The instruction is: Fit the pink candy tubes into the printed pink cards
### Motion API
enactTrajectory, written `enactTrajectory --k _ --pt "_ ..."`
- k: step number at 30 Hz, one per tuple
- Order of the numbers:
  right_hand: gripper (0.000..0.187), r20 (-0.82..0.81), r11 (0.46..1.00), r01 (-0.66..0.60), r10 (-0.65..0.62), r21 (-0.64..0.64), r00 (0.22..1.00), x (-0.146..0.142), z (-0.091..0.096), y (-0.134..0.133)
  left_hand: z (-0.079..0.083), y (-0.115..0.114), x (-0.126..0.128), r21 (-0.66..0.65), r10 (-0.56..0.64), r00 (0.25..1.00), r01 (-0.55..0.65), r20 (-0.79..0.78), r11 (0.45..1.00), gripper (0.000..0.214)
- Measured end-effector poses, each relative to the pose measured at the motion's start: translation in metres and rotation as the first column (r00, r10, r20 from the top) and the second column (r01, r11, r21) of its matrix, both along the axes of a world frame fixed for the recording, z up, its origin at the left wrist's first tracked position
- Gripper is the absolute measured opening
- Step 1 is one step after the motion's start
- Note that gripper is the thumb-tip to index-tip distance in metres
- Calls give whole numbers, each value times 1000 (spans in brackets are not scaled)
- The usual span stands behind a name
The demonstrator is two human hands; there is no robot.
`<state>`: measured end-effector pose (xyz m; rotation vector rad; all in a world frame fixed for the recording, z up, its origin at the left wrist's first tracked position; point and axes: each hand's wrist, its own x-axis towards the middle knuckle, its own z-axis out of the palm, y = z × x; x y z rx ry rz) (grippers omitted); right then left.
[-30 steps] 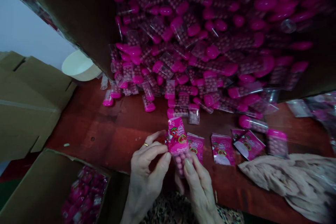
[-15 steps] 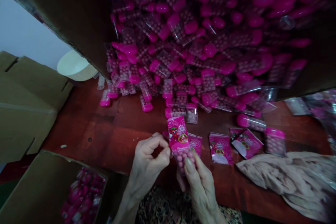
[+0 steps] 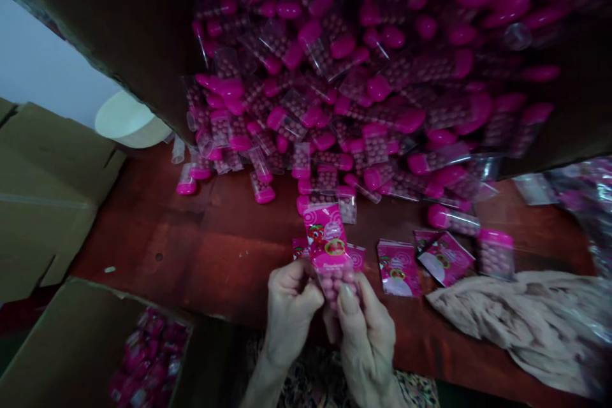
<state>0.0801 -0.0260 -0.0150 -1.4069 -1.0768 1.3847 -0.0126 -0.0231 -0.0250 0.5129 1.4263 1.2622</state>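
My right hand (image 3: 366, 344) grips the lower part of a clear tube of pink candy balls (image 3: 338, 285). A pink strawberry-print sleeve (image 3: 329, 242) covers the tube's upper part. My left hand (image 3: 289, 312) is bunched against the sleeve's lower left edge, its fingers pinched on the packet. A loose heap of pink-capped candy tubes (image 3: 329, 83) lies just beyond the packet. Flat printed sleeves (image 3: 398, 268) lie on the table to the right of my hands, beside one bare filled tube (image 3: 495, 254).
A red-brown wooden table (image 3: 191, 229) runs under everything, with a beige cloth (image 3: 521, 325) at the right. An open cardboard box (image 3: 148, 357) of finished pink packets sits at the near left. Cardboard flaps (image 3: 48, 191) and a pale bowl (image 3: 125, 118) stand at the far left.
My left hand has moved right and curled in against the packet's edge. The whole scene has drifted slightly left in the view.
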Motion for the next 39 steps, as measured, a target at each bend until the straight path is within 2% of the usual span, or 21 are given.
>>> enactTrajectory --k 2,4,6,9,12,16,20,24,27,29,32,34,35,37,39 --pt "33 -94 997 13 -20 -73 995 0 1 1 -1 -3 -4 -29 76 997 -76 -2 997 12" --pt "33 -149 987 28 -51 -157 987 2 1 3 0 -3 -12 40 191 981 -189 -43 981 14" --pt "33 -169 980 14 -48 -197 984 3 -2 4 2 0 -19 111 204 979 -201 -16 973 23" --pt "32 -94 991 -63 52 -120 994 3 -4 5 7 7 -20 98 78 983 -95 169 991 38" --pt "28 38 990 -143 143 17 989 1 -3 3 13 11 -9 72 -8 936 -19 351 997 35" --pt "25 178 974 -202 183 98 967 -1 -2 -3 17 5 8 -14 85 872 -89 482 996 31" --pt "23 300 954 -264 212 144 930 1 -7 -8 21 -2 15 -71 149 847 -131 511 989 39" --pt "24 345 914 -372 301 162 889 8 -8 1 18 -2 11 -58 173 860 -166 479 984 35" --pt "22 409 886 -457 390 78 825 14 -5 13 10 -1 4 -47 181 869 -179 461 983 29" --pt "23 457 887 -460 397 30 796 15 -4 17 7 -1 0 -9 151 882 -164 446 986 26" --pt "26 451 893 -442 360 87 816 11 -2 17 7 0 -7 44 47 919 -70 392 997 27" --pt "30 418 887 -448 366 115 832 8 -1 16 10 3 -13 80 23 953 -50 302 996 26" --pt "31 416 887 -447 366 113 832 7 0 16 11 5 -16 120 51 972 -80 229 990 27" --pt "29 439 888 -452 374 84 817 7 0 16 12 11 -24 251 145 988 -153 50 956 34" --pt "26 468 883 -465 388 57 794 9 0 16 10 18 -31 390 193 975 -137 -108 911 31"
